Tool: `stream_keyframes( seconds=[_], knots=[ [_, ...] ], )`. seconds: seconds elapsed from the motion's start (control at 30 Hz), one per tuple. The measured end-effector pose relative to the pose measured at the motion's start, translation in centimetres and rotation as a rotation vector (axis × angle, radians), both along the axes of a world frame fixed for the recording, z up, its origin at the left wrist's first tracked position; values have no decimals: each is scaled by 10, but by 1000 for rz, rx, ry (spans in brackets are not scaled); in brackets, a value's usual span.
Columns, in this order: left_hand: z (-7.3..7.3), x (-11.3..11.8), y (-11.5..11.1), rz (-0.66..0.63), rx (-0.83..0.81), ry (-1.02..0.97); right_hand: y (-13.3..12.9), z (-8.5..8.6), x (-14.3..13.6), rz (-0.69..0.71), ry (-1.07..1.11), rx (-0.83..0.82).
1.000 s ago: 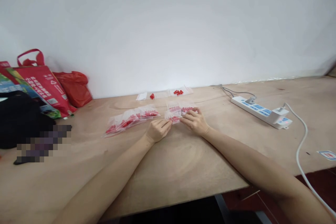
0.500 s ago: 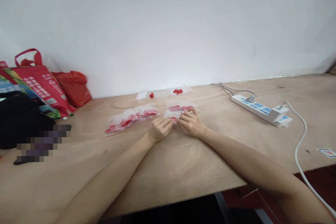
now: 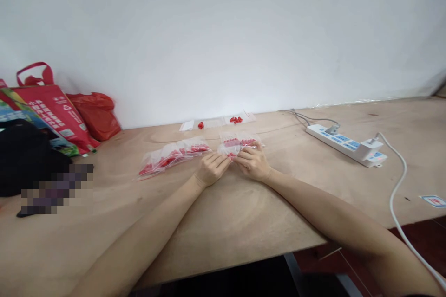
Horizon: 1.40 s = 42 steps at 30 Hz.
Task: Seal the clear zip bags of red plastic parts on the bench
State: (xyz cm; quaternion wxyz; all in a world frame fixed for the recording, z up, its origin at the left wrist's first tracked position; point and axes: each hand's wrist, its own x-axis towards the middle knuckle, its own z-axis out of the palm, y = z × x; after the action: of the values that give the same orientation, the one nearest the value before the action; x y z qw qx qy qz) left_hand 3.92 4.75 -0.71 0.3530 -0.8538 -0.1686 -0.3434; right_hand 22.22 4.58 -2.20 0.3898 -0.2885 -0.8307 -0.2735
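Both hands meet over a small clear plastic bag (image 3: 226, 149) with red pieces in it, close to the middle of the table. My left hand (image 3: 212, 168) is closed, its fingertips pinching the bag's near left side. From the right, my right hand (image 3: 253, 162) pinches the same bag, its fingers curled and covering part of it. Just behind lie more clear bags of red pieces (image 3: 230, 142). To the left is an overlapping row of clear bags with red pieces (image 3: 172, 158). Farther back, loose red pieces (image 3: 236, 120) rest on flat clear bags.
A white power strip (image 3: 343, 144) with a plugged-in charger stands at the right, its white cable (image 3: 400, 185) hanging over the table's front edge. At the left are a red printed bag (image 3: 55, 111), a red plastic bag (image 3: 95, 116) and a black cap (image 3: 28, 158). A white wall rises behind.
Both hands stay pinched on the small bag, with only slight finger movement. The whole view has shifted a little.
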Motion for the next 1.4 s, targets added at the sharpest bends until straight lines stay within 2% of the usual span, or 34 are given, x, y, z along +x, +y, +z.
stream_keyframes(
  seconds=[0.23, 0.4, 0.57, 0.73, 0.93, 1.3, 1.4],
  knots=[
    [-1, -1, 1, 23, 6, -25, -1, 2, 1, 3, 55, -49],
    [-1, 0, 1, 19, 12, -14, -3, 3, -4, 19, 63, -22],
    [-3, -1, 2, 48, -66, -48, -3, 1, -5, -3, 84, -46],
    [-4, -3, 3, 4, -48, -58, -3, 0, -3, 34, 120, -87],
    [-1, -2, 3, -32, 13, 24, -6, 2, -5, 54, 96, -112],
    [3, -28, 6, -38, -36, 16, 5, -2, 20, 146, 251, -397],
    [3, -29, 6, -53, -37, 10, 4, 0, 21, 112, 212, -387]
  ],
)
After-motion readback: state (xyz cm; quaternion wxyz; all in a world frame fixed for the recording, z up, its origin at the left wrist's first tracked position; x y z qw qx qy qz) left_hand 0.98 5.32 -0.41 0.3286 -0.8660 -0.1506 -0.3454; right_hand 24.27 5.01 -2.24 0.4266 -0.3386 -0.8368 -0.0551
